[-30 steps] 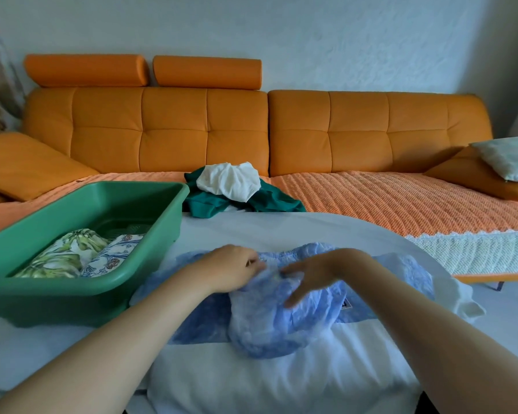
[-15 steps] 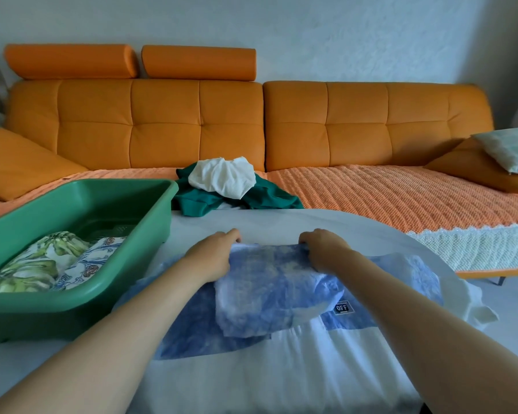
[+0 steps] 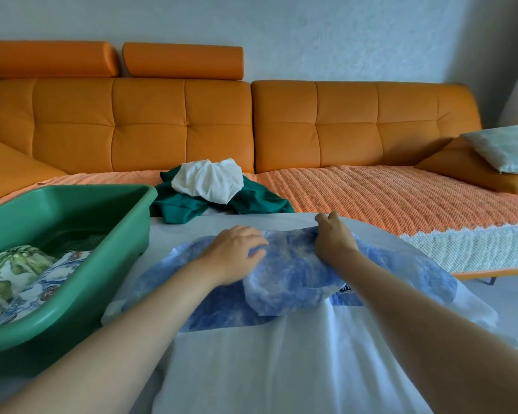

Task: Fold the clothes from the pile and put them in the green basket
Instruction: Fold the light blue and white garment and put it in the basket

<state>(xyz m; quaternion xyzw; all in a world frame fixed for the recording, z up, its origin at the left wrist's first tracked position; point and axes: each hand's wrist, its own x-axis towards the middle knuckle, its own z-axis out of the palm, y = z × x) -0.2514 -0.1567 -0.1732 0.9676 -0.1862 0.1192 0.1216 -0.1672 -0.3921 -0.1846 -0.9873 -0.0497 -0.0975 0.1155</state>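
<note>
Left hand lies flat, fingers spread and relaxed, pressing on the blue-and-white garment, while the right hand curls its fingers round the far edge of a folded-over flap and pinches it, thumb lifted. That garment is spread on the white table right in front of the person, its blue tie-dyed part doubled over under both hands and its plain white part running toward the camera. A small dark label peeks out beside the right wrist. By my reading, the step in hand is the first fold of this piece: the flap is laid over, and the hands are squaring and flattening its top edge. It is not yet a tidy packet, since the sides splay out wide to left and right. The next move likely calls for bringing those sides in, then doubling the long white part up so that the bundle is compact enough to lift in one piece. The green basket stands just beside the garment on the left, with a leaf-print piece and a flowered piece already folded inside. At the table's far edge the pile waits, a white cloth atop a dark green one, so at least two more pieces remain.
</note>
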